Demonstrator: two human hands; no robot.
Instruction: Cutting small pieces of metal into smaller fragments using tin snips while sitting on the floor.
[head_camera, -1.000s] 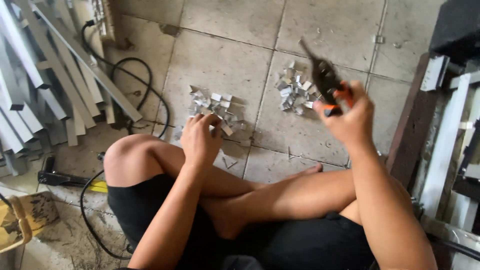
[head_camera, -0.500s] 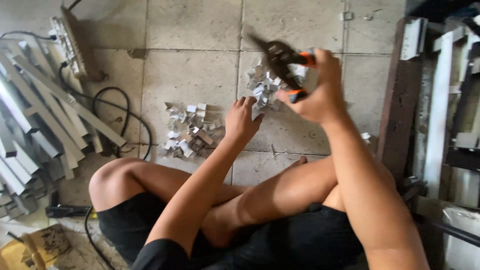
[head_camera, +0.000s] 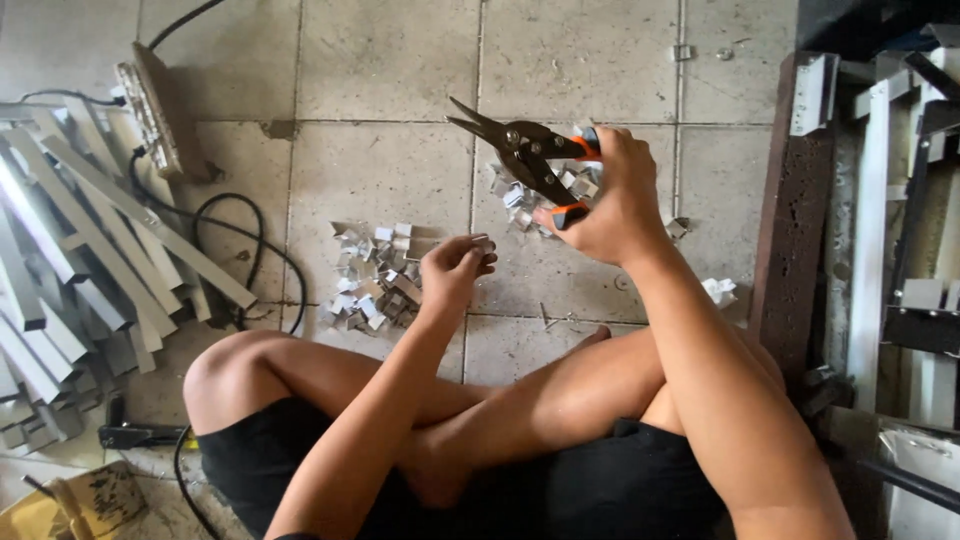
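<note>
Since half a second ago I see my left hand (head_camera: 452, 268) has come up off the floor, its fingertips now pinching a small folded piece of silvery sheet metal (head_camera: 481, 240) above the near pile of cut metal clips (head_camera: 372, 288). My right hand (head_camera: 612, 198) stays clenched around the orange-and-black handles of the dark steel tin snips (head_camera: 522, 155), held level, blades parted and pointing left, over the far pile of clips (head_camera: 545, 188) on the grey tiled floor (head_camera: 390, 60). Long grey metal channel strips (head_camera: 80, 240) lie at left beside a coiled black cable (head_camera: 235, 270).
</note>
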